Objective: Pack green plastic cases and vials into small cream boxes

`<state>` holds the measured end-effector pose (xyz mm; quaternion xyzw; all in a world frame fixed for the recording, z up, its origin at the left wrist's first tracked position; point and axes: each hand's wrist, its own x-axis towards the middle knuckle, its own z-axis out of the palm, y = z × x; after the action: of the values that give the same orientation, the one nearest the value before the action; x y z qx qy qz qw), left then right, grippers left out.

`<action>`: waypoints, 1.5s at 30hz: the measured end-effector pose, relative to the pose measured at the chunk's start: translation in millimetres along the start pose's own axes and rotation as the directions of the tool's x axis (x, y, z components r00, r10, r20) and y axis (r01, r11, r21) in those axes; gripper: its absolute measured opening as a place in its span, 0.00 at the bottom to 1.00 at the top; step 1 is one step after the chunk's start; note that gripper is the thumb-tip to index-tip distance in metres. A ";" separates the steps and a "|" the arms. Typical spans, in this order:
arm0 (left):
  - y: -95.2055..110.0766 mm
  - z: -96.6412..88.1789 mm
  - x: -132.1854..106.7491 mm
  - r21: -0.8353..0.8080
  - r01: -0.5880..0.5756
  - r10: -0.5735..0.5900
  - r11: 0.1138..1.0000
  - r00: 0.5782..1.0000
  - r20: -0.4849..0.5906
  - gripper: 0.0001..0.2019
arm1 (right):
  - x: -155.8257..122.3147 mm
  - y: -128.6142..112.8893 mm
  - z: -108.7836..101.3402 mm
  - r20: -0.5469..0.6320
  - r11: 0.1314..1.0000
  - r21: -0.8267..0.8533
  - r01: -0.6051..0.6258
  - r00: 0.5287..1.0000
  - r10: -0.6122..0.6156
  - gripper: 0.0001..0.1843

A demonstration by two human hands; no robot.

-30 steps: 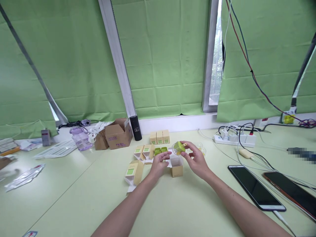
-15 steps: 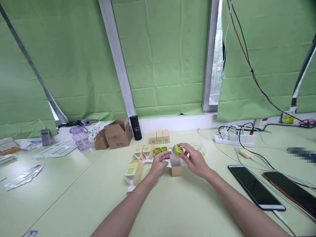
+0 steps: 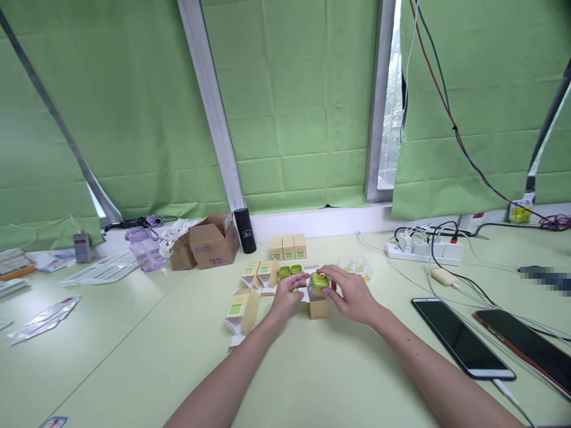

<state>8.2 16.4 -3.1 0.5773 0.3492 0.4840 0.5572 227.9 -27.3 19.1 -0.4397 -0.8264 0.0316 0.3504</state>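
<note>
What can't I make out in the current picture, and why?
- Head view: the inside of the small box, hidden by the green case and the right hand.
- Head view: whether the left hand touches the case; too small to tell.
- Head view: fine print on the three boxes in a row; too small.
- Head view: the dark item at far right; pixelated over.
- Head view: the sticker at bottom left; cut off by the edge.

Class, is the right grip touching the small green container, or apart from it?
Touching. The head view shows the right grip with its thumb against the near side of the small green container, no gap between them.
</note>
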 end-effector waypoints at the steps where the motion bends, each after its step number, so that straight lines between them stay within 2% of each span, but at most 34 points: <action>1: -0.2 -0.2 -0.1 0.006 -0.004 0.004 1.000 1.000 0.001 0.29 | -0.2 -1.1 -0.4 0.012 1.000 -0.001 -0.004 1.000 0.004 0.22; 9: 1.2 0.5 -1.3 0.037 -0.010 0.011 0.999 1.000 -0.028 0.29 | -1.8 -5.4 0.9 0.030 1.000 -0.025 -0.005 1.000 0.006 0.15; 18: 4.5 2.2 -2.7 0.038 -0.011 0.013 0.999 0.999 -0.043 0.28 | -4.3 -10.1 4.6 0.056 0.999 -0.036 -0.003 0.998 0.005 0.13; 23: 2.1 1.9 -1.7 0.038 -0.001 0.003 0.999 0.999 -0.051 0.28 | -3.0 -11.3 7.4 0.047 0.999 -0.033 0.032 0.998 -0.031 0.07; 28: 2.5 1.6 -2.2 0.035 0.005 -0.003 0.999 0.999 -0.036 0.29 | -1.0 -9.2 15.2 -0.017 0.999 -0.041 -0.027 1.000 0.026 0.13; 36: 0.2 0.8 -0.9 0.009 0.006 -0.006 1.000 1.000 -0.024 0.29 | 0.1 -8.5 21.4 -0.078 0.994 0.089 -0.062 0.995 0.069 0.12; 45: -0.8 -0.2 -0.8 -0.015 0.013 -0.013 1.000 1.000 -0.006 0.29 | 1.1 1.7 34.3 -0.056 0.956 0.250 -0.155 0.983 0.174 0.10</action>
<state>7.9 15.9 -4.1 0.5693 0.3509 0.4847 0.5637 207.9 -16.6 -6.7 -0.4614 -0.7624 0.1455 0.4297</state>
